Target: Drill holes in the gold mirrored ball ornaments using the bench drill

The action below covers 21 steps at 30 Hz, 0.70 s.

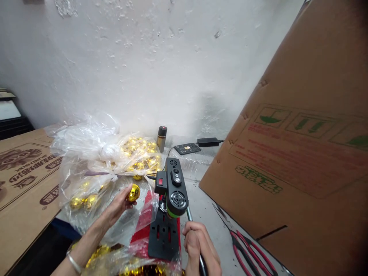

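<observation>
My left hand (pixel 120 207) pinches a shiny gold ball (pixel 133 193) with a mirrored, faceted surface, just left of a black bench device. The device (pixel 176 188) has round grilles, a red switch and a green band near its lower end, above a black slotted base plate (pixel 163 239). My right hand (pixel 200 249) is wrapped round a metal lever (pixel 189 213) with a dark lower end, at the device's right. Beneath the base plate lies a red sheet (pixel 143 226). Clear plastic bags (pixel 94 157) hold more gold balls (pixel 140 149) behind and beside my left hand.
A large cardboard box (pixel 287 115) leans over the right side. Red-and-black scissors (pixel 244 245) lie in front of it. A flat cardboard piece (pixel 28 172) lies at left. Near the wall stand a small canister (pixel 161 138) and a black adapter (pixel 208 142). Gold shiny material (pixel 143 270) lies at the front.
</observation>
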Motion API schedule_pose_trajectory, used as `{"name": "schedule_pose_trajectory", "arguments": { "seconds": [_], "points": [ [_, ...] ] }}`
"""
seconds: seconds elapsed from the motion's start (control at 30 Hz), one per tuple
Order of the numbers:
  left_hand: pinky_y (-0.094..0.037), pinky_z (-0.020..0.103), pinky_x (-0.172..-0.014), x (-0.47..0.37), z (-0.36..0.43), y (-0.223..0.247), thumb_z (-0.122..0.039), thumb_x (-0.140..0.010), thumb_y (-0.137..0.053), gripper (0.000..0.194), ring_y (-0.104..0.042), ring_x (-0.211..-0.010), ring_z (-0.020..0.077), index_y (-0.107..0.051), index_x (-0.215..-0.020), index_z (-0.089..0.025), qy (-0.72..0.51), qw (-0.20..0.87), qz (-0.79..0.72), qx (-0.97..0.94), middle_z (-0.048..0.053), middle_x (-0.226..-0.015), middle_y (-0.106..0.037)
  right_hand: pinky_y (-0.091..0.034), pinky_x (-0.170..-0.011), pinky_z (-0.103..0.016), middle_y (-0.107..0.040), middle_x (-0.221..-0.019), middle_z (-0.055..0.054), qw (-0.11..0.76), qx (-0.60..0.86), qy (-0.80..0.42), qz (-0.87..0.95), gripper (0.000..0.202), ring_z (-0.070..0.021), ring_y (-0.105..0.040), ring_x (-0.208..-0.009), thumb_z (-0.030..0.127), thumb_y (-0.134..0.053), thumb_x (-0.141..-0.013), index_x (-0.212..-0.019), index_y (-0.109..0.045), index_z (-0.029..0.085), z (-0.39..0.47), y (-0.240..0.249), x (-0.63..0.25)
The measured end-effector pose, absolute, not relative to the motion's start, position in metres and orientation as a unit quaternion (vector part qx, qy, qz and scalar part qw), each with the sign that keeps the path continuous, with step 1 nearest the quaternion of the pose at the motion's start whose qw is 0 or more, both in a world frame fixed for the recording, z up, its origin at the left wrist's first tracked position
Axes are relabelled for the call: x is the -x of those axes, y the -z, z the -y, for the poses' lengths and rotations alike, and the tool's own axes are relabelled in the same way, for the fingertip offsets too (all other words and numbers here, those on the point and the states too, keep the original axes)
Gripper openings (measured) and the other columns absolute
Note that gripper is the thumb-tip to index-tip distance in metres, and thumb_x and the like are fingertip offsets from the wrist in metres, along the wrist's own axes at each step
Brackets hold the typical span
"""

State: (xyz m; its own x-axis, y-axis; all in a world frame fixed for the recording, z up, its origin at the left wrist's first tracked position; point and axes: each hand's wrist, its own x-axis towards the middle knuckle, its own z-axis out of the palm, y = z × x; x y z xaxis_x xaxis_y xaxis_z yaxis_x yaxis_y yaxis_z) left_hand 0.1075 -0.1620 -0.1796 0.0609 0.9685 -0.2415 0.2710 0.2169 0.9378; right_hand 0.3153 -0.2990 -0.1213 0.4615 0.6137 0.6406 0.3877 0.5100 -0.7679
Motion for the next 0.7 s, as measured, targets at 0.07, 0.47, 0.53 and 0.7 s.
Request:
{"name": "schedule_pose_trajectory", "arguments": {
  "seconds": [0.07,0.47,0.53,0.7],
  "points": [
    [-0.061,0.029,-0.071,-0.118,0.186,0.181,-0.064,-0.091,-0.061,0.052,-0.075,-0.08,0.0205,-0.068,-0.112,-0.016,-0.408,0.628,-0.527,-0.401,0.009,-0.099,-0.079,-0.037,-0.058,-0.027,-0.054,-0.074,0.001,0.694,0.481,-0.08,0.529,0.032,-0.0119,-0.049,-0.061,0.017,-0.045,-0.109,-0.077,-0.051,0.022,0.297,0.118,-0.321],
    [-0.06,0.024,-0.058,-0.165,0.249,0.198,-0.028,-0.086,-0.074,0.027,-0.077,-0.07,0.0194,-0.068,-0.107,-0.013,-0.464,0.765,-0.438,-0.086,0.01,-0.091,-0.081,-0.044,-0.058,-0.021,-0.054,-0.074,0.003,0.637,0.431,-0.028,0.639,0.025,-0.0094,-0.054,-0.062,0.007,-0.044,-0.104,-0.085,-0.052,0.022,0.291,0.103,-0.342],
    [-0.058,0.022,-0.055,-0.164,0.252,0.21,-0.039,-0.084,-0.079,0.038,-0.075,-0.068,0.0179,-0.068,-0.111,-0.014,-0.455,0.762,-0.447,-0.111,0.01,-0.093,-0.081,-0.044,-0.058,-0.02,-0.053,-0.074,0.003,0.638,0.429,-0.026,0.639,0.025,-0.0091,-0.053,-0.062,0.006,-0.044,-0.103,-0.085,-0.052,0.022,0.291,0.104,-0.341],
    [-0.064,0.032,-0.086,-0.155,0.264,0.233,-0.056,-0.057,-0.099,0.08,-0.076,-0.103,0.0275,-0.064,-0.119,-0.021,-0.536,0.591,-0.502,-0.335,0.009,-0.113,-0.079,-0.047,-0.06,-0.019,-0.056,-0.076,0.002,0.624,0.427,-0.025,0.654,0.025,-0.0096,-0.057,-0.064,0.007,-0.044,-0.104,-0.086,-0.053,0.022,0.291,0.102,-0.343]
  ]
}}
